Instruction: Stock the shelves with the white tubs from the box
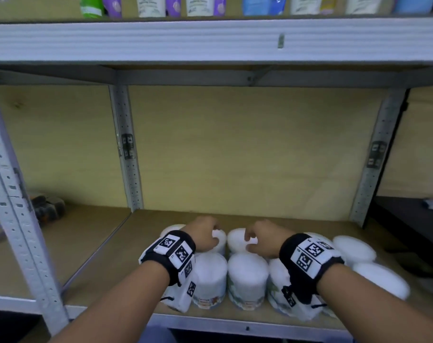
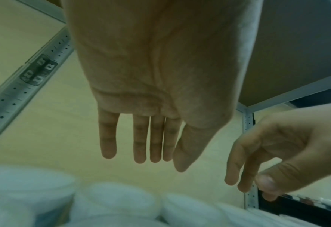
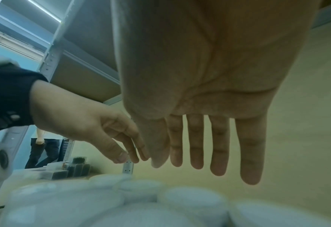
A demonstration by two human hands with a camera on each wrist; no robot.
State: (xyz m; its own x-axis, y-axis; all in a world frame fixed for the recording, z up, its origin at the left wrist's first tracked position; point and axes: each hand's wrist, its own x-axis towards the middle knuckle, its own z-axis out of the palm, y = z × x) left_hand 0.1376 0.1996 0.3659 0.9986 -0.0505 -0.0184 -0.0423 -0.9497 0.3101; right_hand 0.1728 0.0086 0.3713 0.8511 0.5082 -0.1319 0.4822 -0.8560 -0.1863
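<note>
Tubs (image 1: 247, 273) stand upright, lids up; both hands (image 1: 205, 237) hover released, fingers straight.

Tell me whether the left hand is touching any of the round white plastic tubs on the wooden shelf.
Apart. The left wrist view shows the left hand with straight fingers and bare backboard between the fingertips and the round white plastic tubs below.

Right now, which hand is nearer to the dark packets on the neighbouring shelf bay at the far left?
Left. The left hand hovers over the white tubs, on the side toward the dark packets; the right hand is farther right.
</note>
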